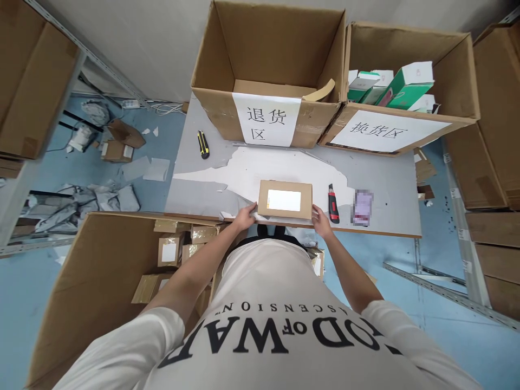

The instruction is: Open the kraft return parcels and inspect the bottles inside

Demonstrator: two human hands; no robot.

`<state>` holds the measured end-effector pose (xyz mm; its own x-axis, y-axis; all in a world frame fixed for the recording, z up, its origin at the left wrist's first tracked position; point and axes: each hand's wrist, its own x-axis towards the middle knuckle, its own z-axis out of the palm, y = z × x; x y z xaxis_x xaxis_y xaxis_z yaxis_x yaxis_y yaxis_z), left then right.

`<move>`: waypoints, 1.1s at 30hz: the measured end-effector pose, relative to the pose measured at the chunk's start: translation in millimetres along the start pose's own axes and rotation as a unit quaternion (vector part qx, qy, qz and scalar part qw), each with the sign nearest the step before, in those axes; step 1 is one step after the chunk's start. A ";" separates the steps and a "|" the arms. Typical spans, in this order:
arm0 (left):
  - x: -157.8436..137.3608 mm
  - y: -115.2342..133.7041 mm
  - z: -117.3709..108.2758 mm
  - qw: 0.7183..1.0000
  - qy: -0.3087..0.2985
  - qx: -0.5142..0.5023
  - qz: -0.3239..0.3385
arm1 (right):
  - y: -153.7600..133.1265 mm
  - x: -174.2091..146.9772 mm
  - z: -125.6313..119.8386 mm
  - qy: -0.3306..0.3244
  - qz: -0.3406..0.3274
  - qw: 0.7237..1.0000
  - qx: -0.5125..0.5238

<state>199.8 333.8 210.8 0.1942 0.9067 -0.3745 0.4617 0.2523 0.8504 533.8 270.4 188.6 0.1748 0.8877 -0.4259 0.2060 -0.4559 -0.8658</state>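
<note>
A small closed cardboard box (285,213) with a white label on top is at the table's near edge, in front of my body. My left hand (245,216) grips its left end and my right hand (320,221) its right end, so the box is held between both. Just right of my right hand lies a red and black box cutter (333,203). A yellow and black box cutter (203,144) lies farther off at the table's left. The undersides of the fingers are partly hidden by the box.
At the table's back stand two large open cartons: a left carton (215,111) and a right carton (455,116) holding several green and white boxes. A blurred purple item (363,207) lies on the grey table (392,200). Left of me, a big carton (93,271) holds several parcels.
</note>
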 end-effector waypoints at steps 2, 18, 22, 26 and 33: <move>-10.3 -8.9 2.7 0.998 -0.043 0.033 0.029 | 8.3 -7.1 3.9 -0.029 -0.023 0.999 -0.027; -13.9 32.4 4.3 0.988 0.051 0.140 0.045 | -43.6 -4.1 4.7 -0.019 -0.066 0.998 0.006; -3.4 58.8 -1.8 0.972 0.089 0.214 0.024 | -72.4 8.5 -6.6 0.032 -0.047 0.990 -0.125; 8.6 67.0 -1.2 0.969 0.100 0.224 0.002 | -80.3 19.8 -6.9 0.030 -0.016 0.984 -0.177; 23.5 64.8 -3.2 0.972 0.102 0.211 -0.005 | -71.2 33.0 -5.0 0.020 0.033 0.994 -0.105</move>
<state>231.5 372.5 258.2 0.0330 0.9640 -0.2640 0.7850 0.1385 0.6038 529.8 331.8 237.5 0.2311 0.8540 -0.4662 0.3878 -0.5203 -0.7608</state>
